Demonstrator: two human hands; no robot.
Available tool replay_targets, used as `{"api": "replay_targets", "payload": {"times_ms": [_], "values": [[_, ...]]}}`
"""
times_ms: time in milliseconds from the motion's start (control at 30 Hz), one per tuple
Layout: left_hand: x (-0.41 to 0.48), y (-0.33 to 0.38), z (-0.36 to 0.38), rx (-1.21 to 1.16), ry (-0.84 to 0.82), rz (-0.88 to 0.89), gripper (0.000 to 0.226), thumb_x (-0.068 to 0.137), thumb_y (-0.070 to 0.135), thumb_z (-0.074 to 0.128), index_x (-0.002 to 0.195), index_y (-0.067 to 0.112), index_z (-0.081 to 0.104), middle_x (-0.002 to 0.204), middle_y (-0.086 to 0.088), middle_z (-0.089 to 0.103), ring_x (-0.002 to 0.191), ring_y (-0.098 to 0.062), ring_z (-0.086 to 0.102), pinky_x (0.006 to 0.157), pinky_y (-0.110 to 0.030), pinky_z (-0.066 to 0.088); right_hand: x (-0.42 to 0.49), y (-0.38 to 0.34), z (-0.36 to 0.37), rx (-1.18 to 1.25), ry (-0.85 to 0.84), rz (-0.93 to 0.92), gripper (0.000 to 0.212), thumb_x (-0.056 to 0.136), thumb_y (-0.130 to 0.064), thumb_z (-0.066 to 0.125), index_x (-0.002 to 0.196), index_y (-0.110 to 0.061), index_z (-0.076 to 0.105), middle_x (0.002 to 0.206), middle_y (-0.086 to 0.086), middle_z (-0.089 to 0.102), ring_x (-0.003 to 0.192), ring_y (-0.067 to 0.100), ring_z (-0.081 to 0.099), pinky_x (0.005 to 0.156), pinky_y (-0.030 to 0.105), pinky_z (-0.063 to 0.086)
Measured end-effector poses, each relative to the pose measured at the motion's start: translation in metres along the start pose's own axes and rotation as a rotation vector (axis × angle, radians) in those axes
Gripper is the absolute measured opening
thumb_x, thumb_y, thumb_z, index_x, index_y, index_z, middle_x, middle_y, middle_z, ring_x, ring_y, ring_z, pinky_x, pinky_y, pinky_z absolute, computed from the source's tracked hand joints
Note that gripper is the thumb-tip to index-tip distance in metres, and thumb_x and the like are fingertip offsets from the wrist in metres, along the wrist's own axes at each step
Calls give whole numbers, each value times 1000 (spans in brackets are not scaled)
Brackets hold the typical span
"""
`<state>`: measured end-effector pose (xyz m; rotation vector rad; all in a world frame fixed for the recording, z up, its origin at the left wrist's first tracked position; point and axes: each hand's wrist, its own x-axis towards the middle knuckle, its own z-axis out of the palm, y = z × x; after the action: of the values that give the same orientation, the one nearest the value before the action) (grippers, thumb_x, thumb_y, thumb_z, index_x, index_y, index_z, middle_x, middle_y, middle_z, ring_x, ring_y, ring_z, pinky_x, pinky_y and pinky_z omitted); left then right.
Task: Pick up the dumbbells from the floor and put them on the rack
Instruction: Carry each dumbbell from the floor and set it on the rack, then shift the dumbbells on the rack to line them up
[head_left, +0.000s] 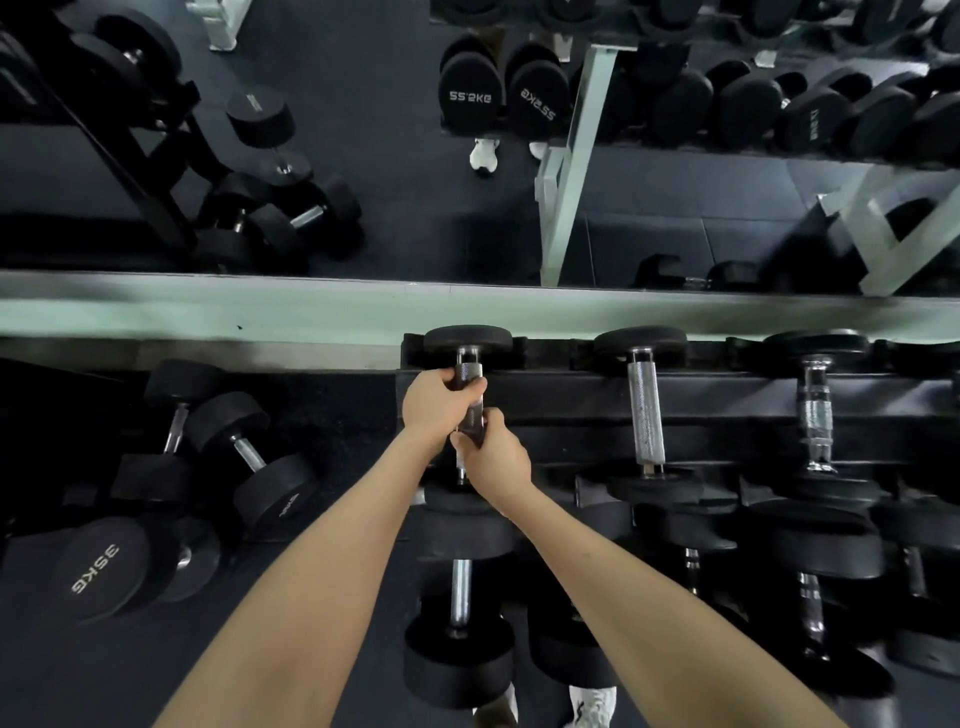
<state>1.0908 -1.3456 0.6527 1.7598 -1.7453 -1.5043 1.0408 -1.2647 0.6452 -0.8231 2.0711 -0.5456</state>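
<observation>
A black dumbbell (467, 340) with a knurled steel handle lies across the top tier of the black rack (727, 387), at its left end. Both hands grip its handle: my left hand (434, 402) is wrapped around the far part, my right hand (493, 457) around the near part. The dumbbell's far head sits against the rack's back edge; its near head is partly hidden under my right wrist. Several black dumbbells (249, 457) lie on the dark floor to the left, one marked 35KG (98, 566).
Two more dumbbells (644, 410) rest on the top tier to the right, and others (460, 623) fill the lower tier. A wall mirror (363, 156) behind the rack reflects the gym. My white shoes (589, 706) show at the bottom.
</observation>
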Motion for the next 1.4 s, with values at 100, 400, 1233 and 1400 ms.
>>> {"api": "replay_targets", "payload": {"times_ms": [100, 400, 1233, 1400], "values": [[-1, 1, -3, -7, -4, 1, 32, 85, 28, 65, 113, 12, 67, 112, -8, 70, 104, -24, 64, 92, -38, 51, 0, -1, 1, 36, -10, 12, 34, 92, -35, 55, 118, -14, 45, 104, 4, 67, 87, 23, 64, 66, 34, 47], [-35, 9, 6, 224, 340, 43, 23, 90, 28, 57, 90, 9, 69, 83, -6, 66, 80, -24, 62, 70, -33, 47, -46, 42, -72, -77, 222, -112, 31, 94, -36, 51, 119, -18, 56, 107, 0, 70, 100, 19, 65, 84, 33, 50], [-115, 174, 371, 119, -10, 40, 35, 90, 35, 57, 111, 7, 61, 110, -9, 67, 104, -25, 60, 89, -32, 44, -5, 287, -360, -138, 63, -35, 44, 92, -45, 52, 123, -14, 57, 115, 3, 68, 112, 23, 61, 88, 31, 45], [-90, 190, 386, -266, -42, -190, 27, 89, 29, 61, 103, 6, 62, 107, -14, 67, 102, -30, 63, 97, -42, 49, 9, 282, -349, -47, -110, 19, 43, 88, -54, 51, 110, -17, 59, 105, 1, 70, 98, 24, 65, 77, 35, 48]]}}
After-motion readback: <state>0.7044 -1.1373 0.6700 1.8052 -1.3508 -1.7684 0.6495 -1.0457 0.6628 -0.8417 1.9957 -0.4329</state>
